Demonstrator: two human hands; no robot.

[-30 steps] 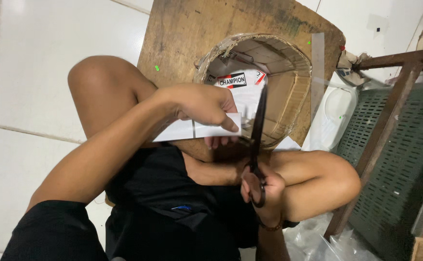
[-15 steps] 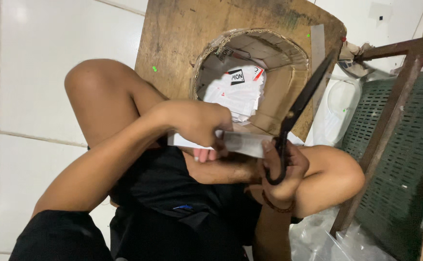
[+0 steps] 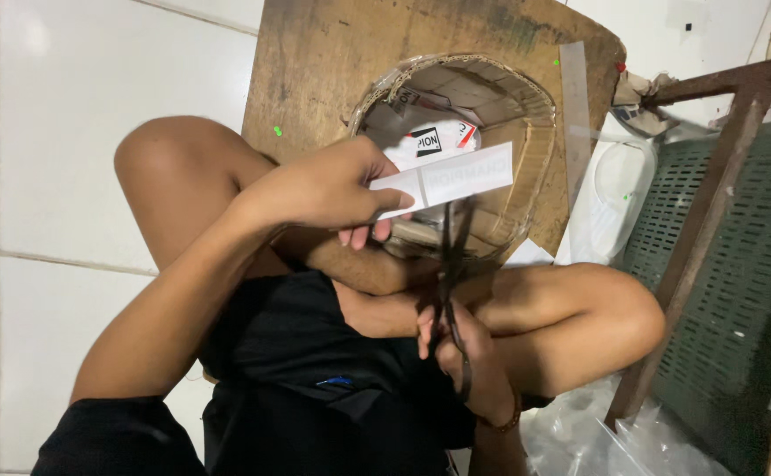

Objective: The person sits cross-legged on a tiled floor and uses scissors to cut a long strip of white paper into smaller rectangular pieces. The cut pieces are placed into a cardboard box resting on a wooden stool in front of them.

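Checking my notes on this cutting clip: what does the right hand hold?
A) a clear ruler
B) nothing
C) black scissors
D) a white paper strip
C: the right hand grips black scissors, blades pointing up at the white paper strip held by the left hand.

Paper strip point(image 3: 445, 182): pinched at its left end by the left hand point(image 3: 328, 189), in front of the basket point(image 3: 526, 150).
Scissors point(image 3: 450, 291): below the strip, tips just under it, handles in the right hand point(image 3: 460, 353).
Basket: on the wooden board point(image 3: 324, 62), paper scraps point(image 3: 434, 141) inside.
Metal frame point(image 3: 711, 203): right of the basket.
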